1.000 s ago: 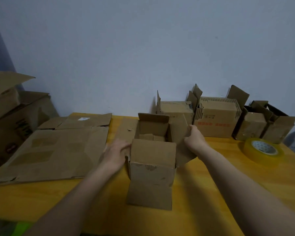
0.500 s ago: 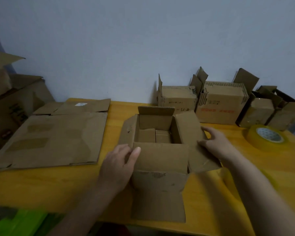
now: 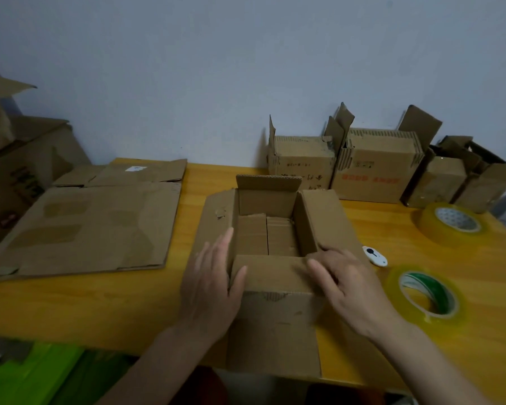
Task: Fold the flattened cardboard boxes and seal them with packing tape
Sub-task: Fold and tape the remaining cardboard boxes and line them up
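Note:
An open cardboard box (image 3: 272, 229) stands on the yellow table (image 3: 105, 305) in front of me, its four top flaps spread outward. My left hand (image 3: 209, 283) lies with straight fingers along the box's left wall and near corner. My right hand (image 3: 343, 283) rests with relaxed fingers on the box's near right corner and near flap. Two rolls of clear packing tape sit to the right: one close (image 3: 425, 295), one farther back (image 3: 450, 222). Flattened cardboard boxes (image 3: 88, 226) lie on the left of the table.
Several folded boxes (image 3: 374, 168) line the wall at the back right. A small white cutter (image 3: 375, 255) lies between the box and the near tape roll. Large cartons (image 3: 21, 159) stand off the table's left end. Something green (image 3: 32, 375) is below the table's near edge.
The view has come closer to the box. My right hand moved from the right flap to the near right corner. My left hand slid forward along the left wall.

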`<state>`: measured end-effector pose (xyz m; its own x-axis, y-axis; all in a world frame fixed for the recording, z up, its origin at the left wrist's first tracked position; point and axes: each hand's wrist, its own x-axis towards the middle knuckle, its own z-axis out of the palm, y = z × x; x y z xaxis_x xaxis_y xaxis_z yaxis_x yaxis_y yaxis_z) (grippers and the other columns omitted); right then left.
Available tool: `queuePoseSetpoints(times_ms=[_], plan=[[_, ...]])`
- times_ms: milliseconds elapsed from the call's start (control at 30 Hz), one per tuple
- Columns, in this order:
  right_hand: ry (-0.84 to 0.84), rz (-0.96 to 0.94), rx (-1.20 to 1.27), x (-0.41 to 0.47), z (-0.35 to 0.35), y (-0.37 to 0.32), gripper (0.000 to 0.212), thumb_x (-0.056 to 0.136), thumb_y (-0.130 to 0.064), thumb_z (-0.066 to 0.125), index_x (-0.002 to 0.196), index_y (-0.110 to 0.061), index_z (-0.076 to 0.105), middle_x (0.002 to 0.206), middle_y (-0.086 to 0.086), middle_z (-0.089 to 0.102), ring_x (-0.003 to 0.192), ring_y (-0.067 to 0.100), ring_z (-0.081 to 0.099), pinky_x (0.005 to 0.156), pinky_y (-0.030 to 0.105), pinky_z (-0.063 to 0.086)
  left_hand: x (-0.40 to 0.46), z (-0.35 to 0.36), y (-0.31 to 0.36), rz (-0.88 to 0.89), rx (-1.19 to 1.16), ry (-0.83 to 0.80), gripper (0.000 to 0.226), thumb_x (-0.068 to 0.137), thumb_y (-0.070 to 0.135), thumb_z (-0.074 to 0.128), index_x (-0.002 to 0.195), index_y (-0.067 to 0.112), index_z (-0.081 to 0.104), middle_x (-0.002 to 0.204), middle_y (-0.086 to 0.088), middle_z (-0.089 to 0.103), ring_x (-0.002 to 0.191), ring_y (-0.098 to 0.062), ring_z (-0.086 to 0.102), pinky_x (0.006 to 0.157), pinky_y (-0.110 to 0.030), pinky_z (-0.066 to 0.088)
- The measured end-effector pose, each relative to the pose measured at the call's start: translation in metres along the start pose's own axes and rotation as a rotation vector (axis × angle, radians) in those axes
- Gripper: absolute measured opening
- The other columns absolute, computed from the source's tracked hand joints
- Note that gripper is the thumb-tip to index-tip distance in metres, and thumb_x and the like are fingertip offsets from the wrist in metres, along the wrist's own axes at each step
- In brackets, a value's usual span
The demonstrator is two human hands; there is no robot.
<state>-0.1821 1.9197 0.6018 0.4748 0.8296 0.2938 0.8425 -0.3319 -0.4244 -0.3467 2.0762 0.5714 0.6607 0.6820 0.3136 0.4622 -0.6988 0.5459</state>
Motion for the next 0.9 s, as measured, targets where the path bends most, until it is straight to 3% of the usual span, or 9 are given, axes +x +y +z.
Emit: queuePoseSetpoints(times_ms=[67, 133, 233, 333, 467, 667, 900], plan=[[-0.106, -0.023, -0.142, -0.002, 0.006, 0.001, 0.081, 0.081, -0.077, 0.005, 0.141, -0.036, 0.039, 0.146, -0.016, 0.038, 0.141, 0.004, 0.021, 0.112, 0.025, 0.016, -0.002, 0.002, -0.004, 0.063, 0.12, -0.096, 0.064, 0.087, 0.068, 0.003, 0.146, 0.045, -0.007, 0.16, 0.012, 0.001, 0.149, -0.016, 0.004, 0.121, -0.045, 0.01], [-0.167, -0.021, -0.2, -0.001, 0.011, 0.001, 0.08, 0.08, -0.077, 0.004, 0.148, -0.039, 0.021, 0.156, -0.018, 0.016, 0.145, 0.003, 0.003, 0.112, 0.025, 0.002, -0.003, 0.001, -0.004, 0.092, 0.26, -0.195, 0.072, 0.074, 0.077, -0.021, 0.14, 0.049, -0.018, 0.157, 0.014, -0.017, 0.148, -0.015, -0.014, 0.121, -0.048, -0.001], [-0.235, 0.022, -0.084, 0.004, 0.008, -0.002, 0.074, 0.084, -0.072, 0.03, 0.149, -0.04, 0.015, 0.158, -0.017, 0.008, 0.145, 0.005, 0.001, 0.114, 0.027, 0.003, -0.003, -0.005, 0.001, 0.075, 0.374, -0.261, 0.078, 0.062, 0.079, -0.031, 0.135, 0.051, -0.026, 0.156, 0.012, -0.021, 0.147, -0.016, -0.018, 0.119, -0.048, -0.007], [-0.356, 0.091, 0.075, 0.021, -0.007, -0.003, 0.081, 0.084, -0.055, 0.058, 0.15, -0.04, 0.013, 0.158, -0.016, 0.007, 0.145, 0.009, 0.006, 0.118, 0.035, 0.011, -0.002, -0.006, 0.004, 0.031, 0.381, -0.281, 0.092, 0.054, 0.078, -0.039, 0.139, 0.049, -0.022, 0.16, 0.01, -0.016, 0.147, -0.017, -0.017, 0.119, -0.051, -0.007], [-0.339, 0.107, 0.069, 0.06, -0.017, -0.009, 0.092, 0.084, -0.041, 0.068, 0.152, -0.033, 0.006, 0.159, -0.008, 0.008, 0.145, 0.016, 0.012, 0.118, 0.04, 0.02, -0.001, -0.006, 0.007, 0.01, 0.394, -0.302, 0.097, 0.059, 0.081, -0.03, 0.147, 0.042, -0.017, 0.161, 0.01, -0.016, 0.147, -0.018, -0.018, 0.119, -0.053, -0.006], [-0.202, -0.033, -0.275, 0.126, -0.015, -0.026, 0.105, 0.082, -0.044, 0.069, 0.153, -0.022, -0.006, 0.161, 0.001, -0.007, 0.147, 0.025, -0.007, 0.118, 0.048, 0.014, -0.001, -0.008, 0.013, -0.038, 0.429, -0.315, 0.074, 0.09, 0.07, 0.006, 0.15, 0.034, -0.017, 0.161, 0.009, -0.016, 0.147, -0.018, -0.019, 0.119, -0.053, -0.006], [-0.587, 0.072, -0.328, 0.133, -0.015, -0.02, 0.118, 0.065, -0.074, 0.065, 0.152, -0.032, -0.002, 0.161, 0.003, 0.005, 0.147, 0.028, 0.001, 0.118, 0.052, 0.003, -0.002, -0.009, 0.01, -0.013, 0.385, -0.283, 0.071, 0.092, 0.068, 0.011, 0.151, 0.035, -0.013, 0.161, 0.01, -0.015, 0.147, -0.017, -0.019, 0.119, -0.048, -0.009]])
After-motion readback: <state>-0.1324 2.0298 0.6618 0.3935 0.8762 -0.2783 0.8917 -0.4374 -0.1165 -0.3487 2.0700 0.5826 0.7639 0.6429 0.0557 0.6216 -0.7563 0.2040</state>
